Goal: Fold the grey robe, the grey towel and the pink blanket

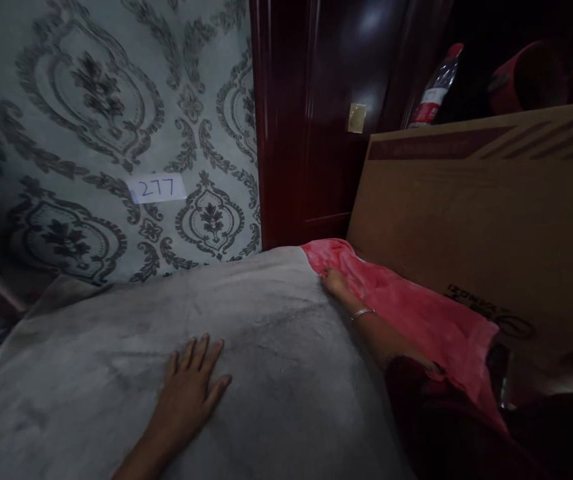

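Observation:
A grey plush blanket (pixel 266 320) lies spread over the bed in front of me. My left hand (pixel 191 387) rests flat on it, palm down, fingers spread. My right hand (pixel 335 283), with a thin bracelet on the wrist, reaches to the blanket's far right corner and grips its edge, right where it meets a pink blanket (pixel 416 313) underneath. The pink blanket shows along the bed's right side.
A patterned wall (pixel 91 100) with a paper label reading 277 (pixel 157 189) stands behind the bed. A dark red wooden door (pixel 326 113) is at the back. A large cardboard box (pixel 491 220) leans on the right, with a plastic bottle (pixel 436 87) behind it.

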The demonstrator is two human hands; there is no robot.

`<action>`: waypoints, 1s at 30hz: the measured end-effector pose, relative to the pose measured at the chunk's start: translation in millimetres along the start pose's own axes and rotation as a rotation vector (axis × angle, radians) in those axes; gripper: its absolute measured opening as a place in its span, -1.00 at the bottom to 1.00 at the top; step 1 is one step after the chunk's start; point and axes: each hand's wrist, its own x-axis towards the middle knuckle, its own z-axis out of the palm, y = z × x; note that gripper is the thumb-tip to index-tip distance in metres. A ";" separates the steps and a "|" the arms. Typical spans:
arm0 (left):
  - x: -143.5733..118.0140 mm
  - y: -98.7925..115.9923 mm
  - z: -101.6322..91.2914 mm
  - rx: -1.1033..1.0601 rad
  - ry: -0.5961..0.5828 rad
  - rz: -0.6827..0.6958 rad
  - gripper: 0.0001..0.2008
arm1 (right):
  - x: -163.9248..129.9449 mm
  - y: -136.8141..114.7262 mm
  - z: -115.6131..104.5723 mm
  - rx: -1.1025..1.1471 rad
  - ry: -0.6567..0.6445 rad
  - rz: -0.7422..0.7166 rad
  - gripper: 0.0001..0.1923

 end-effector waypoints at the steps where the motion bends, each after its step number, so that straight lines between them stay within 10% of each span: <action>1: 0.1 -1.0 2.1 0.011 0.008 0.009 -0.36 | 7.1 -3.0 1.2 -0.010 -0.021 0.012 -0.64; 17: -2.7 -8.6 18.3 0.059 0.088 0.046 -0.33 | 4.6 -18.8 11.1 -0.139 -0.005 0.032 -0.59; 24: 0.1 0.7 2.4 -0.028 -0.026 -0.012 -0.27 | -92.5 -58.2 26.1 -0.215 -0.142 -0.710 -0.40; 30: -4.7 19.7 -11.8 -0.084 -0.056 -0.053 -0.29 | -125.6 -60.0 39.7 -0.273 -0.307 -0.652 -0.40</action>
